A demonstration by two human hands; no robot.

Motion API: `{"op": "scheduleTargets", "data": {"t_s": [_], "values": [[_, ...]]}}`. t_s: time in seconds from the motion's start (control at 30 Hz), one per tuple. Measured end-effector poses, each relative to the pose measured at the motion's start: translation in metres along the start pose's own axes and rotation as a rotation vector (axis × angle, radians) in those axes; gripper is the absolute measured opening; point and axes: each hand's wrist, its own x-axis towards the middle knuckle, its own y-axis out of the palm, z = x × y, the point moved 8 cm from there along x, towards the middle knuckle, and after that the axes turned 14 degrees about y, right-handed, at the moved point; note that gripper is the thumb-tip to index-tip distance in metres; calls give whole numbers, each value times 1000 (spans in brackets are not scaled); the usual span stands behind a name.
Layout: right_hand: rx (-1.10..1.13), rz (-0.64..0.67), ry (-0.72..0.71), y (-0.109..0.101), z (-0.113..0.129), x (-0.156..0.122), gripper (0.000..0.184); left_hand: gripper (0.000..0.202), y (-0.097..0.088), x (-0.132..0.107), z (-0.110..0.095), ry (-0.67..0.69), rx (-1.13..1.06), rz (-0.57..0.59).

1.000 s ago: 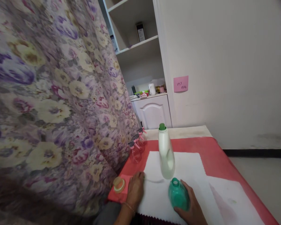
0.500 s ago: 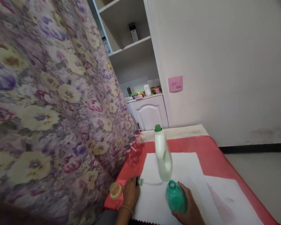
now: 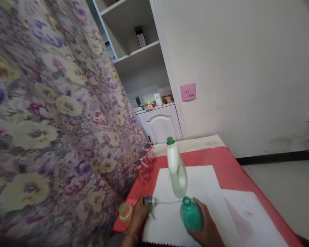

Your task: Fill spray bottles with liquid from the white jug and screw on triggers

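Note:
My left hand (image 3: 139, 213) is closed around a spray trigger head (image 3: 149, 201), dark with a pale green collar. Its clear dip tube runs to the right, towards the green bottle's neck; I cannot tell whether the tip touches it. My right hand (image 3: 208, 224) is wrapped round the uncapped, rounded green spray bottle (image 3: 191, 215) from its right side. Just beyond it stands a tall pale green detergent jug (image 3: 177, 171) with a handle and a darker green spout. Left of my left hand sits a small pale yellow-green cup or cap (image 3: 125, 212).
Several clear spray bottles (image 3: 143, 174) with pink and black heads line the table's left side. A floral curtain (image 3: 67, 137) hangs close on the left. White paper (image 3: 203, 178) lies over the red tablecloth (image 3: 208, 156). Behind are a cabinet (image 3: 161, 123) and a wall with a pink note (image 3: 188, 92).
My left hand has turned and lifted slightly, bringing more of the spray head and its trigger into view. My right hand keeps hold of the green bottle. The whole view has shifted a little.

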Motion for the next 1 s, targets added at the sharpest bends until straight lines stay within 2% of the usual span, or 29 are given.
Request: {"op": "scheduleTargets", "data": {"t_s": [0.23,0.4,0.5,0.6,0.67,0.8,1.0], "values": [[3,-24,-7,-1,6,0,84,41,-31,-28,-1,12,-378,-84],[9,-24,-20,-2,7,1,84,51,-58,-47,-13,-33,-580,-134],[6,-8,-19,-3,11,1,84,60,-86,-51,-35,-13,-469,-195],[11,10,-16,-2,14,0,85,60,-106,-52,-71,87,-333,-142],[24,14,-9,-2,15,0,85,60,-120,-54,-92,131,-291,-184],[33,18,-2,-3,15,0,87,60,-131,-59,-126,193,-250,-185],[36,19,2,-4,16,1,87,58,-135,-61,-156,263,-171,-164]]}}
